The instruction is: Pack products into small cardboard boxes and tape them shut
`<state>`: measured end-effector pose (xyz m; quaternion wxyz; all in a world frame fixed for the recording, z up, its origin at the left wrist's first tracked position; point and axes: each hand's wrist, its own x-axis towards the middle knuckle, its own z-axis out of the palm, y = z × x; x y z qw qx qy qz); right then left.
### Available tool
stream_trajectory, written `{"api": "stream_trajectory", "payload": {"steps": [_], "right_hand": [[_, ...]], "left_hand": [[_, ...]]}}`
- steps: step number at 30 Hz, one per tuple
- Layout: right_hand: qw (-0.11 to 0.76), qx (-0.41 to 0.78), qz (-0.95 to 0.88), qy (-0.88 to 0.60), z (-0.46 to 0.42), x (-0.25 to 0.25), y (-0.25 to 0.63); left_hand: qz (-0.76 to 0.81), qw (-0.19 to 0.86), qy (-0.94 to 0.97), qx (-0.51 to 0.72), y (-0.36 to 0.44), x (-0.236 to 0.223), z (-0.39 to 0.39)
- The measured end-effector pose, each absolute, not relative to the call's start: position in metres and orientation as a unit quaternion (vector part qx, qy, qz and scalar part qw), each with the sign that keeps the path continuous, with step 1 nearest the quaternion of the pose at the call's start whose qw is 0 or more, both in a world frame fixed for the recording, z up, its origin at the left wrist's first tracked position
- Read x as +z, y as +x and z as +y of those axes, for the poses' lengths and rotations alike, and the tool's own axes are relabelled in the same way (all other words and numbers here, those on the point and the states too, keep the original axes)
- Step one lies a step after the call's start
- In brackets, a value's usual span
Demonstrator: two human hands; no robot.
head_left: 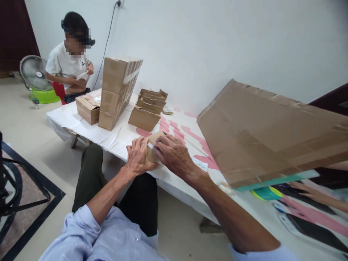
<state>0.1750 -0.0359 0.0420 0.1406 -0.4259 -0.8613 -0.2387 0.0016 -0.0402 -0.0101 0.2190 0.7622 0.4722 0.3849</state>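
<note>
A small brown cardboard box (153, 155) is held at the table's near edge, just above my lap. My left hand (138, 156) wraps around its left side, with the thumb underneath. Fingers of my right hand (172, 151) are pinched together at a small white sticker (150, 145) on the box's face. The far side of the box is hidden by my right hand. Just beyond it stand several open cardboard boxes (144, 119), nested in a row with their flaps up.
Taped cartons (111, 98) are stacked at the left, beside a smaller box (87, 109). A large cardboard panel (266, 134) leans across the right side. Another person (67, 61) sits at the far left end. At the right, a co-worker's hand (307, 190) rests near a phone (318, 232).
</note>
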Motion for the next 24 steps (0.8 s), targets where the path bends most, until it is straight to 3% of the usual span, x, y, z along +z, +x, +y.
{"api": "stream_trajectory", "payload": {"steps": [24], "right_hand": [[0.122, -0.26, -0.851, -0.441, -0.0346, 0.0411, 0.1694]], "left_hand": [[0.484, 0.217, 0.764, 0.368, 0.0026, -0.0066, -0.0419]]}}
